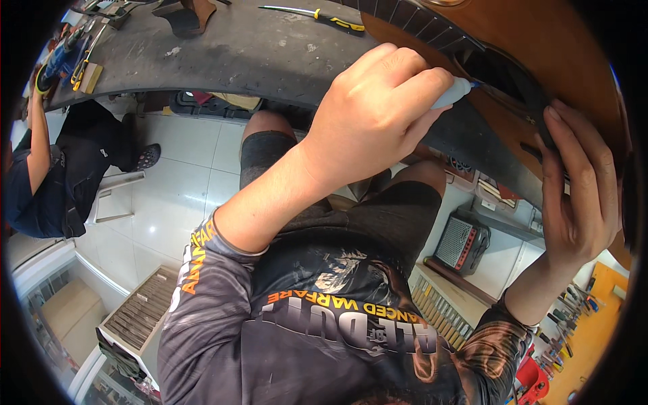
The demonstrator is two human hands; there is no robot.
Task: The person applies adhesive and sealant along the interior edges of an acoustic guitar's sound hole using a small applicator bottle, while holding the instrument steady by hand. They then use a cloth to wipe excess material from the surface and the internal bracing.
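And here the left hand (381,111) grips a white bottle (452,93), its tip right by the soundhole of the brown guitar (574,50) at the worktop's (250,54) right, while the right hand (584,182) touches a dark curved piece (538,98), pinching or pressing, I can't tell.

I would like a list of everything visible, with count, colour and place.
guitar: one, brown, upper right
small bottle: one, pale, in left hand
bench top: one, dark grey, along the top
slim tool: one, yellow-black handle, on bench top
bent piece: one, brown, upper left
co-worker: one, dark clothes, left edge
floor: one, white, left
grille-fronted box: one, grey and red, right of centre
board: one, orange-yellow, lower right
small tools: several, mixed colours, around board
printed top: one, mostly black, lower centre
left hand: one, bare, upper centre
right hand: one, bare, by guitar
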